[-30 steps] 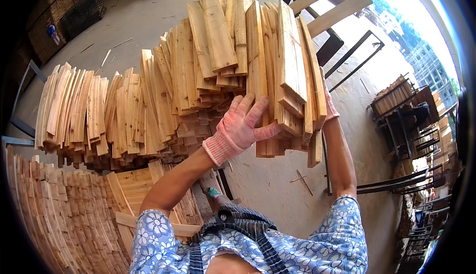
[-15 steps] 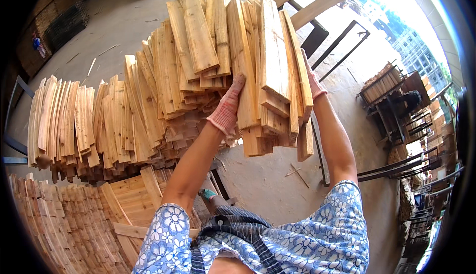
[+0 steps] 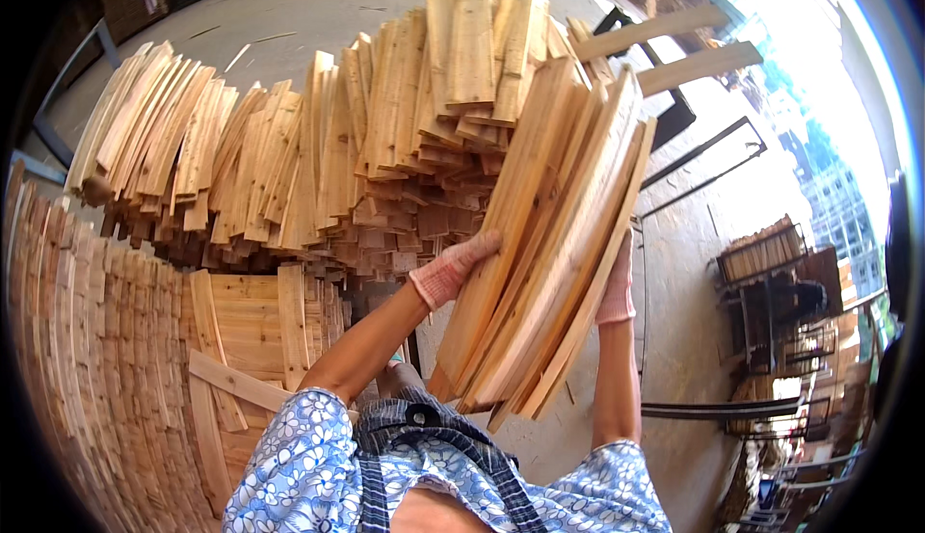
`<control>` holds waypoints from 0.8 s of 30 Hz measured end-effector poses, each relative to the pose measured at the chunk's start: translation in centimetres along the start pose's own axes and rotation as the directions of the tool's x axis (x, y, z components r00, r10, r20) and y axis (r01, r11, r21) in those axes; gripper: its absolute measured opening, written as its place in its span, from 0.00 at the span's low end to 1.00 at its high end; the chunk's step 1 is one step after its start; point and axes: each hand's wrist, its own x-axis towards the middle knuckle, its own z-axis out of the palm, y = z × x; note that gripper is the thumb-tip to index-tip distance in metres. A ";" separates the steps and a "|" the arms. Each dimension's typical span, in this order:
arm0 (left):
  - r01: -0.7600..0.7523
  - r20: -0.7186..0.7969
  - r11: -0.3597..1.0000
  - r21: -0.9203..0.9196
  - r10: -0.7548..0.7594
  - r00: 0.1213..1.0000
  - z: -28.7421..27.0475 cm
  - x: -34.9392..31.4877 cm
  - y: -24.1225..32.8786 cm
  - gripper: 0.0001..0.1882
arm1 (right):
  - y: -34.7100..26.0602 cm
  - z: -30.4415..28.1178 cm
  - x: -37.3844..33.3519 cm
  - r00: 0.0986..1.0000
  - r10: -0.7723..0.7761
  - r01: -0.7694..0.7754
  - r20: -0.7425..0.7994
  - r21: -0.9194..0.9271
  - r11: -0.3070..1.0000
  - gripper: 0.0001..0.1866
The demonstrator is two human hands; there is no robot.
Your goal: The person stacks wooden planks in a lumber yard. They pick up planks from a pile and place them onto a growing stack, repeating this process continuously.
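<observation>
The long pile of boards (image 3: pixel 328 157) stretches across the view and serves as the landmark. At its right end, on the side toward the person, a bundle of boards (image 3: pixel 549 244) slants, its lower end pointing to the person's waist. Whether the bundle's far end touches the pile cannot be told. The left hand (image 3: pixel 464 261), in a pinkish glove, holds the bundle's left side, its thumb side lying along the outer board. The right hand (image 3: pixel 618 287), gloved alike, is against the bundle's right side; its fingers are mostly hidden, but the two hands hold the boards between them.

In front of the pile's left half stands another stack of wood (image 3: pixel 92 340). Beside that stack, also in front of the pile, a few loose boards (image 3: pixel 236 382) lie crossed. Two planks (image 3: pixel 665 32) jut out past the pile's right end, above a dark metal frame (image 3: pixel 708 157). Well to the right of the pile stand loaded racks (image 3: pixel 761 244).
</observation>
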 end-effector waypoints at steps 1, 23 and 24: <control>-0.009 -0.031 0.999 0.036 0.010 0.999 -1.1 -0.6 -1.2 0.35 | 1.8 -0.9 -0.3 1.000 -0.005 0.005 0.004 0.061 0.998 0.43; -0.687 -0.330 0.724 0.060 0.664 0.671 -5.8 -23.8 -12.5 0.47 | 11.4 18.2 -7.8 0.664 0.158 -0.101 0.731 -0.122 0.987 0.34; -0.703 -0.417 0.701 0.124 0.679 0.604 -7.4 -24.5 -12.8 0.46 | 13.4 20.6 -6.9 0.614 0.203 -0.129 0.763 -0.157 0.979 0.34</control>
